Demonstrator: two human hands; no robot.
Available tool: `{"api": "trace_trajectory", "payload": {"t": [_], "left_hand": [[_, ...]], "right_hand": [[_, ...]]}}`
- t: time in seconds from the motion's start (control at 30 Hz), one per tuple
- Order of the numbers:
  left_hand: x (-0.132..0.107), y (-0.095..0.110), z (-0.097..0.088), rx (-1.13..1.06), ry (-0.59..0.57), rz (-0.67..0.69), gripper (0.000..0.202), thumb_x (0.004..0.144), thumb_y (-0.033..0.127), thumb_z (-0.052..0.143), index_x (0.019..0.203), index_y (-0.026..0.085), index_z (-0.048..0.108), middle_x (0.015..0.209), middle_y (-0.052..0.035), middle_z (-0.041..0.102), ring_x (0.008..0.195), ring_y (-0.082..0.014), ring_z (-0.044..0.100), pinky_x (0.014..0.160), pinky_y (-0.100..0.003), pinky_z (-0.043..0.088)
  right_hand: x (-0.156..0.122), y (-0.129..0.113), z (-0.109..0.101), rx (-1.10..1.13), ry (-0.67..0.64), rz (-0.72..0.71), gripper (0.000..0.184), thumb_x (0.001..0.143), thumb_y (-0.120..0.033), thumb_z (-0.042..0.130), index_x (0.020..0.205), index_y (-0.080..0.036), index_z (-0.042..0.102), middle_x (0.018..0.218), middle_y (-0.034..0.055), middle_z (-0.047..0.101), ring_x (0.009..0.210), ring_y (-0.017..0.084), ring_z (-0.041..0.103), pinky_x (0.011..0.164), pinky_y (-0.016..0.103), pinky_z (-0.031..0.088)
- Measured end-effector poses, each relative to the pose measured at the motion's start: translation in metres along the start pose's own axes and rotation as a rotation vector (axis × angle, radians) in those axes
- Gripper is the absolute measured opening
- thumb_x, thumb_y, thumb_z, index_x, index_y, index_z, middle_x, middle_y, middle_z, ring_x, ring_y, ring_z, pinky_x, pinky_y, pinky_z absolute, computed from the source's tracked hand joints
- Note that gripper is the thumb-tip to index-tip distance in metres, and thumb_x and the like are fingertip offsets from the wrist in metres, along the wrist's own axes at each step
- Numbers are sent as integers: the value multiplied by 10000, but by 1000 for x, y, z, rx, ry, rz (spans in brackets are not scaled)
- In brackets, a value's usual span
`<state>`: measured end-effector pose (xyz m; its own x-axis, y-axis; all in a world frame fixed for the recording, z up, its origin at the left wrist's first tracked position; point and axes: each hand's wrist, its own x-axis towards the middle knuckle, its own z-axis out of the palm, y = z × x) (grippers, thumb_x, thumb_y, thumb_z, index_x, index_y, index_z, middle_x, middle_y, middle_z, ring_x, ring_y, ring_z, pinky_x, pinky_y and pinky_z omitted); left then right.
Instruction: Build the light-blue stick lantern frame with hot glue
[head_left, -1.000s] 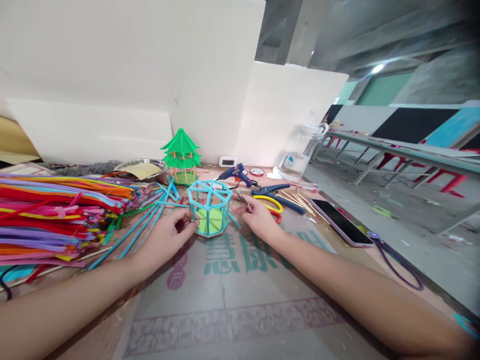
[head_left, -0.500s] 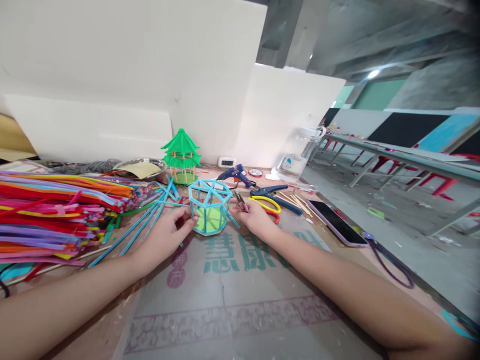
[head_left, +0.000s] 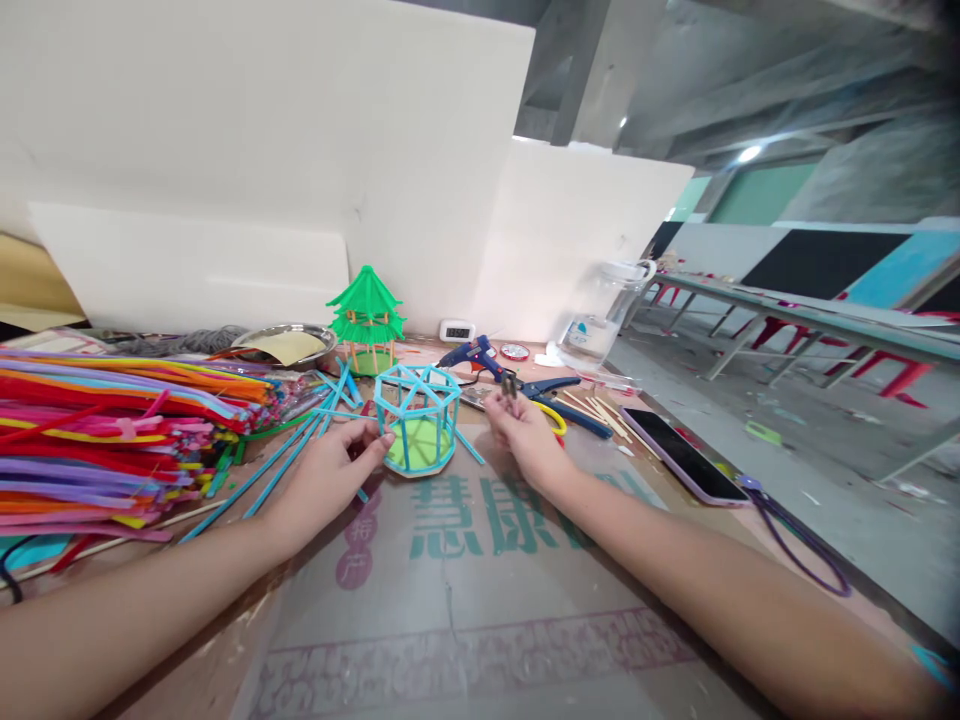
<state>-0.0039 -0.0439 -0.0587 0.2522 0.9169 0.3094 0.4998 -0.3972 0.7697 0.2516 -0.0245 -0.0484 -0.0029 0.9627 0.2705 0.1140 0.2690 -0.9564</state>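
My left hand [head_left: 346, 465] is closed at the left side of a six-sided light-blue frame [head_left: 418, 415], pinching its lower edge between thumb and fingers. The frame stands upright on a yellow-green base, with spokes meeting in the middle of its top. To its right, apart from it, my right hand [head_left: 529, 440] is closed around a small two-pronged metal tool [head_left: 511, 386], its tips pointing up. A loose blue strip [head_left: 471, 444] lies between the frame and my right hand. A yellow looped handle [head_left: 556, 415] shows partly behind that hand.
Colourful pipe cleaners [head_left: 105, 440] are piled at left. A green-roofed model pavilion [head_left: 366, 325] stands behind the frame. Further right are a glue gun [head_left: 474, 357], blue-handled pliers [head_left: 577, 405], wooden sticks [head_left: 606, 415], a clear jug [head_left: 600, 315] and a phone [head_left: 684, 455] near the table edge.
My right hand has drawn slightly right, away from the frame, lifting the two-pronged tool with it. The left hand stays at the frame. The blue strip now lies clear of the right fingers.
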Motion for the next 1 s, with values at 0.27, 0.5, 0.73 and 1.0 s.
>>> {"api": "trace_trajectory", "payload": {"t": [0.27,0.5,0.73,1.0], "left_hand": [[2,-6,5,-188,-3,-45,276,886,444,532,1019,203,538,797,2,616,746,-180,596,669,-283,442],[-21,22,-5,30,74,232,173,910,364,533,961,198,533,844,-8,563,763,-156,535,715,-280,443],[-30,28,-6,131,-104,447,186,895,307,631,1057,217,650,1000,-33,678,930,-174,611,811,-282,473],[-28,34,-7,34,-78,353,144,925,267,569,884,195,687,942,-37,664,931,-174,608,838,-303,466]], "right_hand": [[-2,-41,-18,178,188,-101,381,759,-496,691,754,-234,414,522,-116,229,439,65,170,418,229,146],[-64,-45,44,-57,-249,75,268,781,-420,692,798,-161,628,597,-45,483,544,82,398,510,230,310],[-65,-36,48,97,-416,232,340,769,-491,691,803,-157,630,530,-81,400,448,54,283,434,227,200],[-63,-26,44,79,-532,253,411,763,-487,729,979,-166,591,558,-99,377,466,54,313,423,204,220]]}}
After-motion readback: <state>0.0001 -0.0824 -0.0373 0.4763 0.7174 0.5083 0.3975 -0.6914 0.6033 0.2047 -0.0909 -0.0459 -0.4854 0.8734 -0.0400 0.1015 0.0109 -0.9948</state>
